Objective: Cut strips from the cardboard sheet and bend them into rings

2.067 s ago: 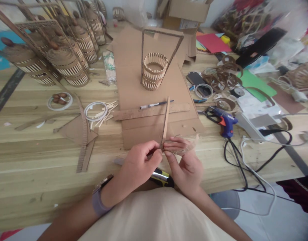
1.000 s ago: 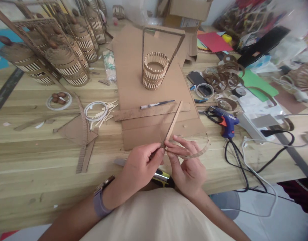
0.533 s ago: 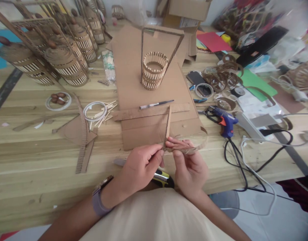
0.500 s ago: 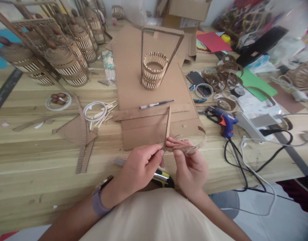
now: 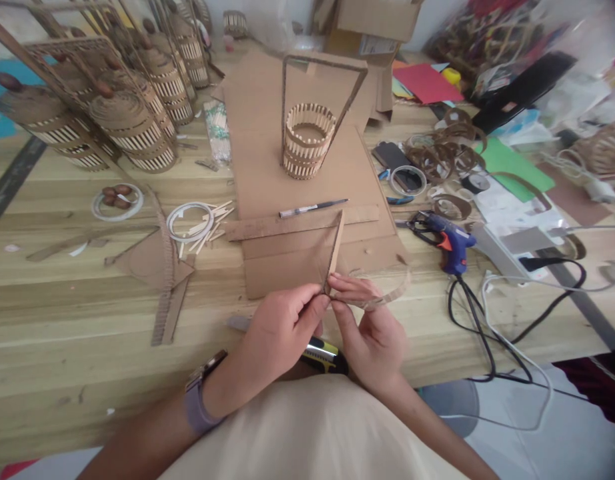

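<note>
A thin cardboard strip [image 5: 337, 243] is pinched in both of my hands near the table's front edge. One part of it stands up away from me, while a curled part loops out to the right. My left hand [image 5: 287, 327] has thumb and fingers closed on the strip at its bend. Right against those fingertips, my right hand [image 5: 372, 327] grips the strip too, its fingers laid along the curled part. Just beneath the hands lies a yellow and black utility knife [image 5: 327, 357], partly covered by the left hand.
A slatted basket with a tall cardboard handle [image 5: 310, 143] stands on a cardboard sheet [image 5: 262, 180], behind a pen [image 5: 312, 209]. At right lie a blue glue gun [image 5: 455, 243] with cables and rolled cardboard strips [image 5: 437, 157]. Several lidded slatted containers [image 5: 132, 130] crowd the back left.
My right hand has slid left along the strip, up to my left fingertips. The upright part of the strip has tilted slightly to the right.
</note>
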The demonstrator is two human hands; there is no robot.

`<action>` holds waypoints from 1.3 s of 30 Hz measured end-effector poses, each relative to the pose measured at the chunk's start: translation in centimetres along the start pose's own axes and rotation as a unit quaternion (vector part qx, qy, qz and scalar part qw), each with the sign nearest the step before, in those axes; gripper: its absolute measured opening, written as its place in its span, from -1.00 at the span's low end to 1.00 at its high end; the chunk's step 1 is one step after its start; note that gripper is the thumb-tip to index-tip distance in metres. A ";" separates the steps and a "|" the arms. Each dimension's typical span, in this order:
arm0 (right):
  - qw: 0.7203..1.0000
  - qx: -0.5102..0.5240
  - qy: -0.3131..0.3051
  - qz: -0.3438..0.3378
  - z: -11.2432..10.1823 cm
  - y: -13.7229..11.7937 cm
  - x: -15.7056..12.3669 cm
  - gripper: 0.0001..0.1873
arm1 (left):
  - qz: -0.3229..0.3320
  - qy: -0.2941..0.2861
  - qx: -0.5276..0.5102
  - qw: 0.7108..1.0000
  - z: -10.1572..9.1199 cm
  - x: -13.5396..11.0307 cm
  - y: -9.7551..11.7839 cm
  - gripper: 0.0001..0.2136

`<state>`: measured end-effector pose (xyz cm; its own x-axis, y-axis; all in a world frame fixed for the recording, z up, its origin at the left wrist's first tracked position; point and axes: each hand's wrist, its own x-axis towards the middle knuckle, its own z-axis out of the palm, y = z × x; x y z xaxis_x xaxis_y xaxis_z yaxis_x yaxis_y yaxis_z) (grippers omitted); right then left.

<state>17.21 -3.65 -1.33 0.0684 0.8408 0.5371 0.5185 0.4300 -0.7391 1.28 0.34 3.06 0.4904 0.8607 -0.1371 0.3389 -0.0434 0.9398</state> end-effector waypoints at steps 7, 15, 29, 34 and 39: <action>0.999 0.009 0.036 0.036 0.2 -0.3 -0.1 -0.76 | 0.042 0.003 0.014 0.999 0.1 -0.2 -0.2 -0.71; 0.991 0.089 0.046 0.087 -0.1 -0.9 0.6 -0.79 | 0.029 -0.021 -0.014 0.999 -0.4 -0.4 -0.2 -0.68; 0.995 -0.077 0.001 -0.058 -0.1 -0.5 0.6 -0.81 | -0.003 -0.023 0.008 1.000 -0.2 -0.4 -0.1 -0.71; 0.998 -0.058 0.012 -0.019 -0.2 -0.5 0.2 -0.81 | 0.035 -0.031 -0.005 0.999 -0.5 -0.5 -0.1 -0.69; 0.997 0.012 0.034 0.068 -0.3 -1.0 0.3 -0.88 | 0.047 -0.055 -0.013 0.997 -0.8 -0.5 0.0 -0.66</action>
<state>16.95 -3.87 -0.34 0.1949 0.8679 0.4569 0.4806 0.3216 -0.8158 0.36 0.34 3.39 0.6043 0.7927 -0.0800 0.2667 -0.1066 0.9579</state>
